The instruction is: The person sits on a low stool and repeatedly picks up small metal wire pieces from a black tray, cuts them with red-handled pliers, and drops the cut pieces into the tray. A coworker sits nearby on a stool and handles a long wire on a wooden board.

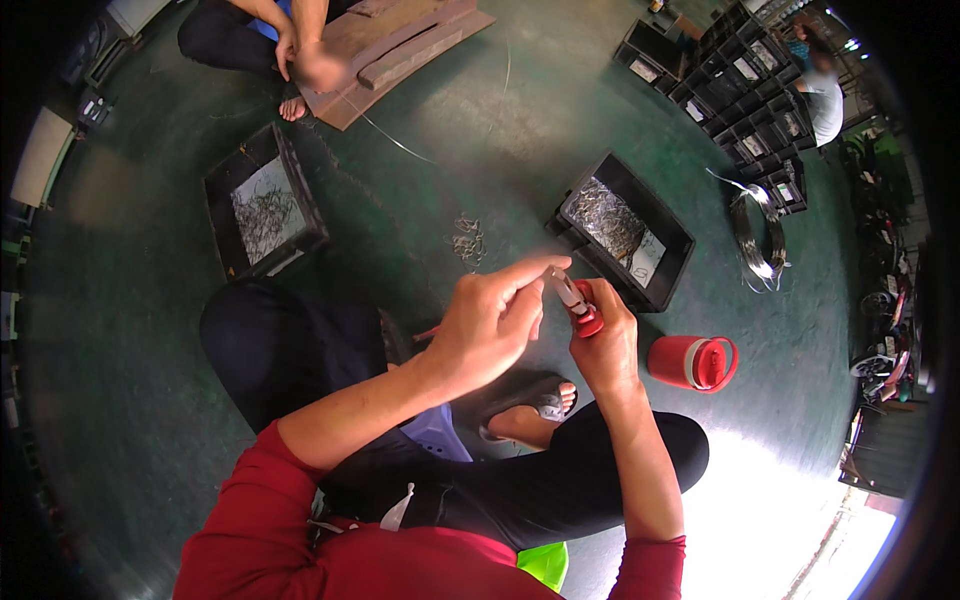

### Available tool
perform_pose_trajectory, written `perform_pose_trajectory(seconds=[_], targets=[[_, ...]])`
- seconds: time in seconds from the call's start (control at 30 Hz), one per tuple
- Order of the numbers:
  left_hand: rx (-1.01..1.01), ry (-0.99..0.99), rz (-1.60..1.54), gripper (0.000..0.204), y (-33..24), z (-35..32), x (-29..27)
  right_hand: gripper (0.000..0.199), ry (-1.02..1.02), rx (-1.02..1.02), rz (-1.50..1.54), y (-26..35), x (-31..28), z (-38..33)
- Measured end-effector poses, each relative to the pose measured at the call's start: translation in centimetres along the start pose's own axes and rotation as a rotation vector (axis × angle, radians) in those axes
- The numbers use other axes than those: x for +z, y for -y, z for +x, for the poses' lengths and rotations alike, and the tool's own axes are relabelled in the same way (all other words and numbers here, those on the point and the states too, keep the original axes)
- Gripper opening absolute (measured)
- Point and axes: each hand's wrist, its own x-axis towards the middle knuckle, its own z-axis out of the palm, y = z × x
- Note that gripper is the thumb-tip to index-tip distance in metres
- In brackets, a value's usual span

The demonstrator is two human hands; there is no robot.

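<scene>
My right hand (608, 345) grips a pair of pliers (566, 290) with red handles, its metal jaws pointing up and to the left. Close beside the jaws, my left hand (490, 325) has thumb and forefinger brought together at their tips. Whatever lies in that pinch is too small to make out. Beyond my hands, a loose pile of small bent wire pieces (468, 243) lies on the green floor. Just past my right hand stands a black crate (678, 275) with many thin metal pieces in it.
Another black crate (312, 228) with metal pieces stands to the left. A red jug (675, 361) is right of my knee. Further right lie a wire coil (743, 232) and stacked black crates (715, 90). A co-worker's hands (310, 55) are by brown boards (400, 45), far left.
</scene>
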Motion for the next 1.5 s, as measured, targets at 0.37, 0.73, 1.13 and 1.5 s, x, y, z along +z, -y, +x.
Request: perform_pose_trajectory(seconds=[0.37,0.73,1.13,1.5], targets=[[-0.113,-0.045,-0.434,0.031,0.7,3.2,-3.0,0.037,0.773,0.512,0.815,1.1,-3.6,-0.1],[-0.001,-0.001,-0.482,0.031,0.4,2.8,-1.0,0.055,1.013,0.582,1.254,2.5,-3.7,-0.2],[0.15,0.085,-0.407,0.043,0.7,3.0,-1.7,0.027,0.635,0.415,0.779,1.9,-3.4,-1.0],[-0.087,0.104,-0.12,0.022,-0.5,2.5,-3.2,0.021,0.242,0.238,0.205,1.8,-3.0,-1.4]])
